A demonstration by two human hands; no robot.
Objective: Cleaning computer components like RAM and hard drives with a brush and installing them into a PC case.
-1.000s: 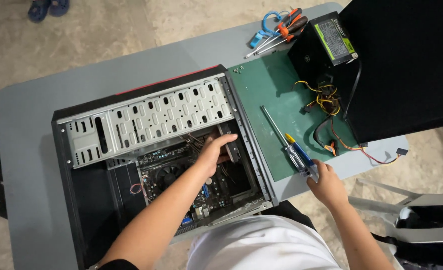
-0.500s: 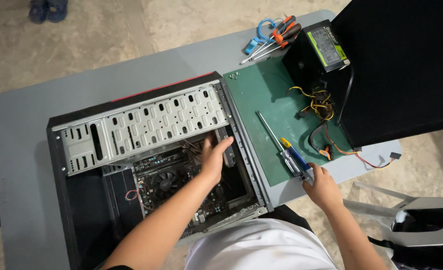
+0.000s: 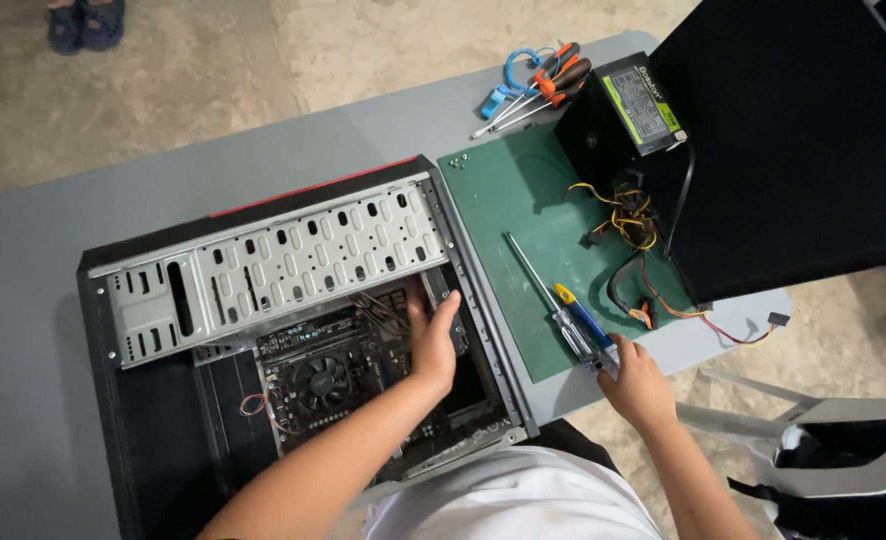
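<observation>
Overhead, the left hand reaches into the open computer case, which lies on its side on the grey desk. Its fingers are held loosely together and slightly curled, tips against the inner wall near the case's right edge; whether they pinch anything cannot be told. Just left of these fingers lies the motherboard with its round fan, and just beyond the fingertips runs the perforated metal drive cage.

The right hand rests at the near edge of the green mat, its fingers closed around the handle end of a blue-and-yellow screwdriver. A second, longer screwdriver lies touching it on the mat, pointing away from the fingers. Well beyond them stands the black power supply, its yellow and black cables trailing over the mat toward a large black panel. More tools lie at the desk's far edge.
</observation>
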